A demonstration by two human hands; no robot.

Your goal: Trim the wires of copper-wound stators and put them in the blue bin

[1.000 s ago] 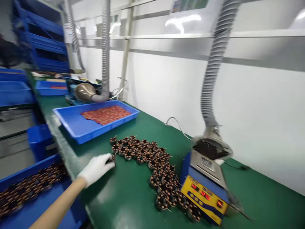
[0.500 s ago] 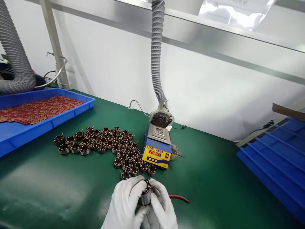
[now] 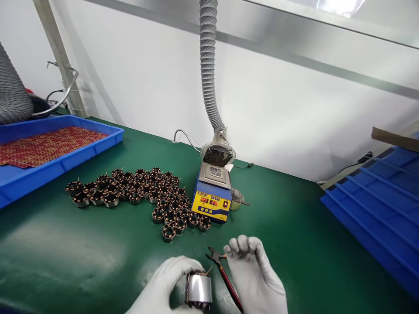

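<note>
In my gloved left hand (image 3: 163,283) is a motor stator (image 3: 199,288), a shiny metal ring with copper windings and a short wire end sticking up at its top. The fingers and thumb close around its left side, top and bottom. My right hand (image 3: 257,277), also in a white glove, is apart from it, palm showing and fingers loosely bent with nothing visible in them. Beside that palm lies a pair of red-handled cutting pliers (image 3: 225,279), jaws pointing away and partly hidden by the hand. Several more stators (image 3: 135,187) stand grouped beyond my hands.
A blue and yellow solder pot unit (image 3: 211,203) with a lit display stands behind the stators, under a grey extraction hose (image 3: 208,65). A small pot (image 3: 236,198) sits beside it. Blue trays (image 3: 379,209) are at right; a blue tray (image 3: 111,135) with red parts is at left.
My right hand has let go of the stator and moved right, beside the pliers. My left hand keeps the stator, now lower and turned. The view has shifted slightly.
</note>
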